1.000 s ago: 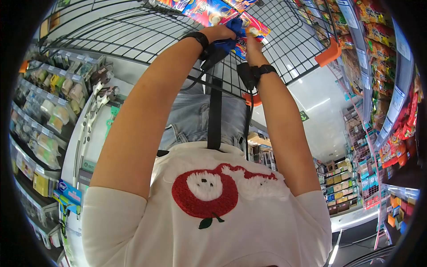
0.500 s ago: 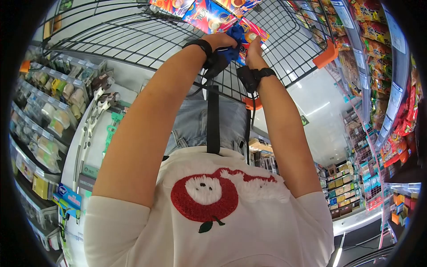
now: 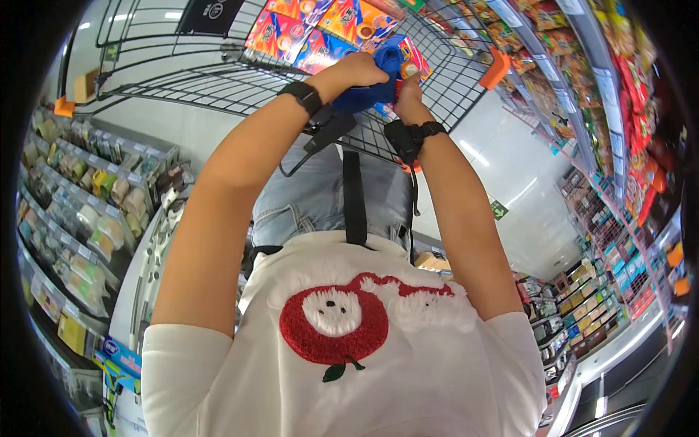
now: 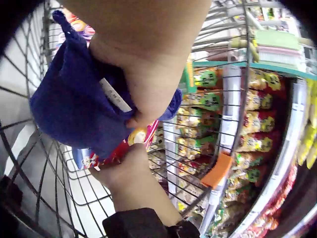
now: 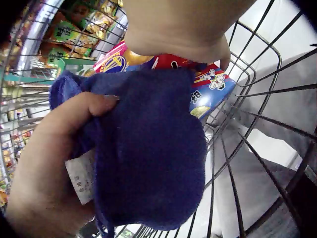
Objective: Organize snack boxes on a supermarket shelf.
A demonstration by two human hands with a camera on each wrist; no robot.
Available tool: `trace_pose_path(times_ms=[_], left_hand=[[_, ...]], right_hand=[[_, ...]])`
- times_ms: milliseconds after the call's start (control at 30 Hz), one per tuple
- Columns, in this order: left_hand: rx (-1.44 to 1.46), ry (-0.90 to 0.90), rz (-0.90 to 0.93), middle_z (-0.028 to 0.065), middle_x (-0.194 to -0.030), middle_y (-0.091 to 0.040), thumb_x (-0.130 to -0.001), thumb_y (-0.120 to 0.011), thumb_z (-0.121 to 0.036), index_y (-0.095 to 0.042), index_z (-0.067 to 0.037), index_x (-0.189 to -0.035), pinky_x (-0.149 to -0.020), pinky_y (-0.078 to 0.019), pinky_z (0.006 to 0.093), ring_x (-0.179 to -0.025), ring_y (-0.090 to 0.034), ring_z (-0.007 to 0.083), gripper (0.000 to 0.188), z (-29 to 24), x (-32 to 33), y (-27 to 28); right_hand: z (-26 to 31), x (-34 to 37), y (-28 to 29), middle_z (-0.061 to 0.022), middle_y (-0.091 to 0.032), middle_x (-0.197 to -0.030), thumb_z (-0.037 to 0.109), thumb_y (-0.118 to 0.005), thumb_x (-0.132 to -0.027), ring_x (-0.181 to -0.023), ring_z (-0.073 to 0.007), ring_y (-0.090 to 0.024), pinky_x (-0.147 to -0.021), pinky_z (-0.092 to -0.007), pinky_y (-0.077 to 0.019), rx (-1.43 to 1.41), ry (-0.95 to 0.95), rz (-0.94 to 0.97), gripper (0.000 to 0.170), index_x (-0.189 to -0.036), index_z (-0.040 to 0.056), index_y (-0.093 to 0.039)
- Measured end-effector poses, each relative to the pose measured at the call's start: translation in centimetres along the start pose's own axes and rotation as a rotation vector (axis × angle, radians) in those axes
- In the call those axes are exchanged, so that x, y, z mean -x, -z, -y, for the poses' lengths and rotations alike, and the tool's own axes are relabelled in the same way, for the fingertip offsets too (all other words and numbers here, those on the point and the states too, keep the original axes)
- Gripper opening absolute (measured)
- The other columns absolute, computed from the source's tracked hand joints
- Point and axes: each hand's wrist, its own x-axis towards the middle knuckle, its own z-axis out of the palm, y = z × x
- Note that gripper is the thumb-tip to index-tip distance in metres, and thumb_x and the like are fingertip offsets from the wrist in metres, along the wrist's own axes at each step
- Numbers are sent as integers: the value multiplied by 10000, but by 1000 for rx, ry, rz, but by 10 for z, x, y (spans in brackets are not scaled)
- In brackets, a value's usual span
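My left hand (image 3: pixel 360 71) grips a dark blue fabric piece (image 5: pixel 153 148) over the shopping cart. In the right wrist view its thumb lies on the fabric, and a white label (image 5: pixel 81 176) sticks out by the palm. A small loop shows at one corner in the left wrist view. Just to the right, my right hand (image 3: pixel 410 95) holds a red and blue snack box (image 5: pixel 214 93), with fingers at its near end. The fabric overlaps part of this box and hides some of the right hand's fingers in the right wrist view.
Several colourful snack boxes (image 3: pixel 320 51) lie in the wire cart (image 3: pixel 451 95), which has orange corner pieces (image 3: pixel 495 69). Shelves of packaged snacks (image 3: pixel 542 73) run along the right. More shelves of household goods (image 3: pixel 95 211) stand at the left.
The blue fabric has gone from bunched up to hanging wider below my left hand, which has shifted slightly left and lower. My right hand stays at the snack box. The head view has turned a little.
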Motion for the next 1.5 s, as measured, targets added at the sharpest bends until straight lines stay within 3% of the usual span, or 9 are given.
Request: trace_pose_path(times_ms=[167,400,533,667,800,900,1100,1200,1500], left_hand=[[-132,-321,-339,175,-649,-627,-681,-609,-409,-651,-2,-820,-644,-496,384,-665,-633,322,432,-14,42,14],[-101,-381,-228,192,-809,-642,-709,-651,-304,-632,-33,-978,-713,-486,388,-770,-631,318,382,-73,191,71],[-151,-542,-473,224,-1035,-570,-683,-657,-281,-470,-60,-1277,-805,-473,396,-933,-588,351,661,-83,233,93],[-220,-743,-800,171,-1038,-579,-696,-668,-208,-474,-25,-1258,-842,-467,369,-938,-598,316,621,-93,275,122],[351,-710,-571,119,-989,-637,-723,-682,-132,-536,-32,-1179,-820,-460,295,-897,-602,175,489,-91,305,143],[350,-758,-477,94,-974,-632,-745,-658,-106,-540,-12,-1164,-806,-459,280,-874,-585,139,445,-92,316,144],[497,-779,-380,57,-936,-606,-757,-609,-27,-520,8,-1077,-791,-454,270,-875,-557,118,334,-94,303,128],[483,-836,-265,75,-992,-588,-745,-613,-3,-504,11,-1079,-814,-453,284,-917,-555,139,351,-92,288,124],[928,-547,238,79,-981,-625,-671,-711,-43,-579,-17,-1054,-850,-466,314,-936,-591,184,407,-58,232,127]], right_hand=[[26,51,12,-101,-614,-780,641,-323,-866,-655,-217,-582,-560,-373,-474,-309,148,285,704,-968,-6,-581],[86,182,62,-83,-640,-992,539,-452,-882,-867,-181,-631,-749,-343,-518,-390,280,717,569,-1140,38,-533],[139,257,77,-72,-584,-1107,447,-514,-888,-938,-167,-603,-818,-320,-493,-375,509,873,543,-1222,26,-443],[163,319,89,-94,-537,-1152,322,-528,-901,-976,-134,-562,-860,-291,-451,-314,956,754,509,-1275,12,-377],[158,369,111,-116,-502,-1190,272,-488,-913,-1082,-157,-500,-912,-300,-406,-184,1252,789,575,-1362,-5,-258],[147,393,117,-121,-397,-1332,380,-488,-898,-1215,-180,-402,-981,-323,-361,-148,1583,837,697,-1405,11,-184],[135,408,125,-119,-163,-1472,341,-623,-828,-1332,-234,-213,-1063,-382,-229,78,1446,1112,854,-1448,100,-87],[136,405,128,-122,-130,-1484,304,-614,-834,-1341,-264,-213,-1063,-396,-238,219,1575,1009,839,-1453,146,-71],[106,394,146,-171,-374,-1339,305,-537,-894,-1220,-241,-398,-1000,-366,-339,107,1182,986,743,-1427,39,-94]])
